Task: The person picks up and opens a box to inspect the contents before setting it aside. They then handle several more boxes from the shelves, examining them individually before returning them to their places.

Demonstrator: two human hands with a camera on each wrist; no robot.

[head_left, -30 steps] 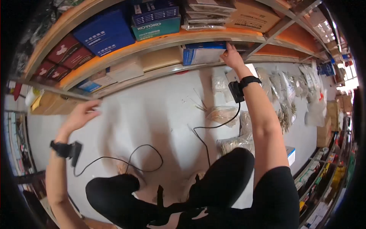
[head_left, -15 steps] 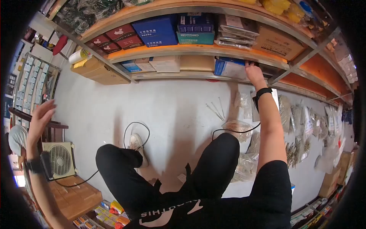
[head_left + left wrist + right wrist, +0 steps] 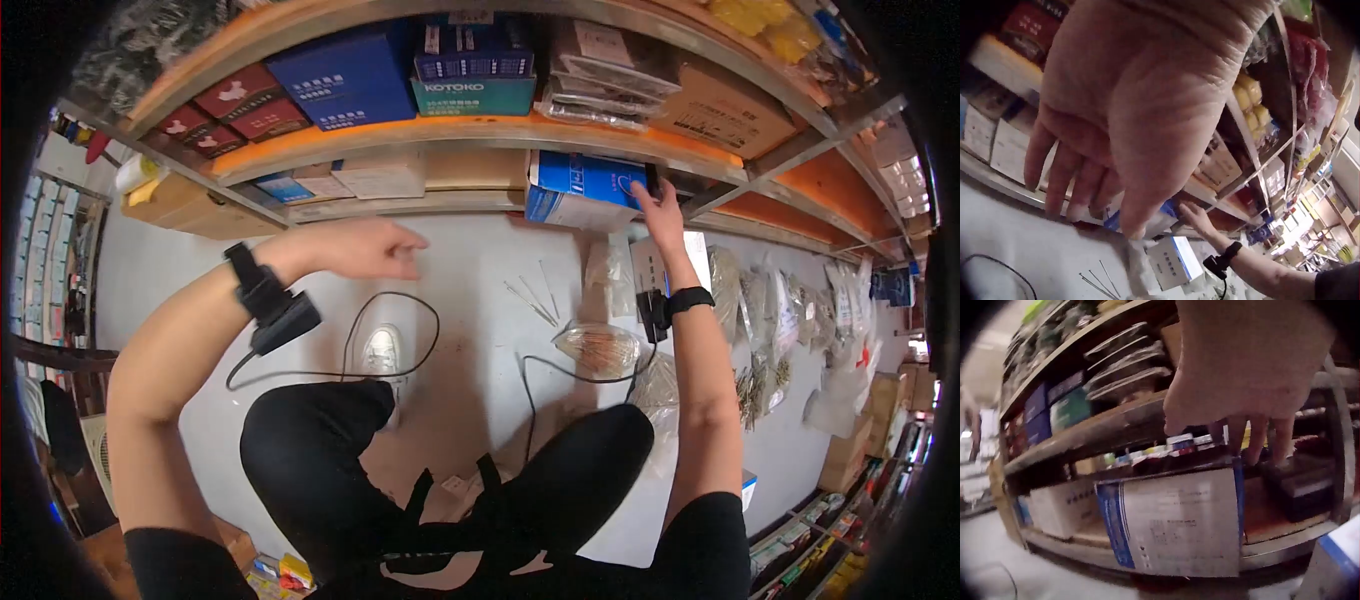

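Note:
On the lower shelf, a blue-and-white cardboard box [image 3: 582, 180] juts out past the front edge, its pale printed front showing in the right wrist view [image 3: 1179, 522]. My right hand [image 3: 660, 212] grips this box at its right end, with the thumb on the top near the corner. Seen from the right wrist, the fingers [image 3: 1259, 439] reach down behind the box's upper right corner, so their tips are partly hidden. My left hand [image 3: 365, 248] hangs in the air over the floor, left of the box, holding nothing, its fingers loosely bent.
Cartons, including a green KOTOKO box [image 3: 472, 97], line the shelf above. A white box [image 3: 690, 262] and plastic bags [image 3: 598, 348] of thin rods lie on the floor at right. Loose rods [image 3: 535, 298] lie nearby. A black cable [image 3: 437, 325] loops beside a shoe [image 3: 381, 350].
The blue-and-white box has come forward out of the shelf with my right hand at its right end. My left hand has swung from the far left in toward the middle. The head view has shifted.

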